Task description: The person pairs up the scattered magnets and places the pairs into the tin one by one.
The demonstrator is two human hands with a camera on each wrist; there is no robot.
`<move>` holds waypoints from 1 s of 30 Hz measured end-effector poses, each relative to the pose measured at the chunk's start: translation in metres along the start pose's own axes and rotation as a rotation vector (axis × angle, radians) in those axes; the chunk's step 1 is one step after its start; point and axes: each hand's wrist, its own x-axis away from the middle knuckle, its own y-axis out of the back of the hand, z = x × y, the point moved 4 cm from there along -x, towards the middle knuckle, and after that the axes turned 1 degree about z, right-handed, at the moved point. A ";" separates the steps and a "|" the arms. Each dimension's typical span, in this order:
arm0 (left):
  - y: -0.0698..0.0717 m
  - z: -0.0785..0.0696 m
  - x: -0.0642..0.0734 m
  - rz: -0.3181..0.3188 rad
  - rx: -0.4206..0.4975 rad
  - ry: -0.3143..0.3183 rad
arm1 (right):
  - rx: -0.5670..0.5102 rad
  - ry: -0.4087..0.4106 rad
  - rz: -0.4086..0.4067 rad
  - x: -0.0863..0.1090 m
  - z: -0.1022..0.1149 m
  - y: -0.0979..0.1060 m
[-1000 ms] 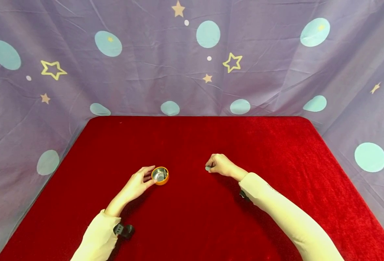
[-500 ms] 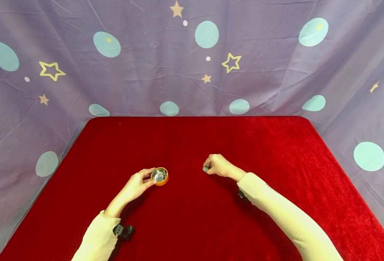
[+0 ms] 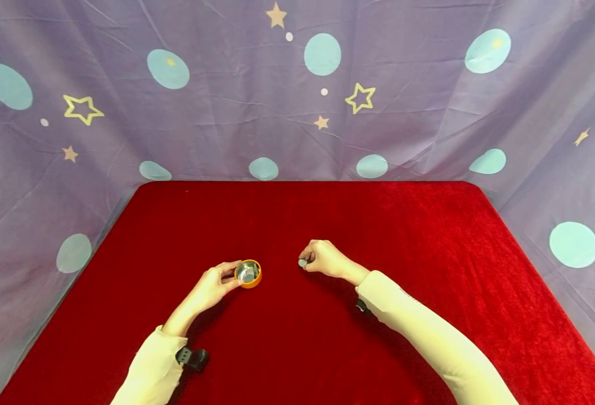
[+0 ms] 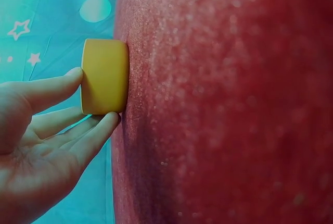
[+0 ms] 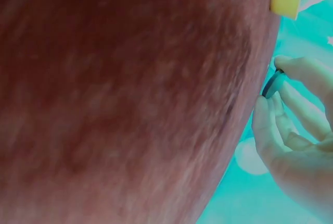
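On the red cloth stands a small round bowl (image 3: 249, 285), upright, orange outside and shiny metal inside. A paler round patch shows at its bottom; whether that is a separate thing I cannot tell. My left hand (image 3: 211, 288) holds the bowl from the left, the thumb at its rim and fingers against its side, as the left wrist view shows on the yellow-looking wall (image 4: 105, 78). To the right, my right hand (image 3: 326, 259) pinches a small flat grey disc (image 3: 302, 262) by its edge. In the right wrist view the disc (image 5: 274, 83) is tilted between thumb and fingers.
The red cloth (image 3: 297, 349) covers the whole table. Behind it and at both sides hangs a purple curtain (image 3: 226, 112) with stars and pale blue dots. A black wrist device (image 3: 193, 359) sits under the left sleeve's cuff, another (image 3: 361, 305) under the right.
My right hand has moved left with the disc, closer to the bowl. My left hand and the bowl have stayed in place.
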 end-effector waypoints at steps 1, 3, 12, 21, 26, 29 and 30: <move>0.000 0.000 0.000 0.001 0.001 -0.001 | -0.007 0.003 -0.001 -0.001 0.002 -0.001; 0.000 0.000 0.000 0.000 0.002 0.002 | -0.019 0.006 -0.003 -0.002 0.005 -0.003; 0.000 0.003 -0.001 -0.001 -0.016 0.002 | -0.061 0.018 -0.016 -0.008 0.020 -0.014; 0.000 0.002 0.000 -0.007 -0.021 0.010 | -0.101 0.006 -0.029 -0.015 0.033 -0.022; 0.001 0.001 0.001 -0.005 -0.013 0.009 | -0.126 0.000 -0.033 -0.019 0.039 -0.027; 0.001 0.001 0.000 -0.013 0.000 0.011 | -0.144 0.001 -0.036 -0.022 0.042 -0.030; 0.001 0.001 0.000 -0.015 0.000 0.012 | -0.154 -0.004 -0.037 -0.023 0.043 -0.032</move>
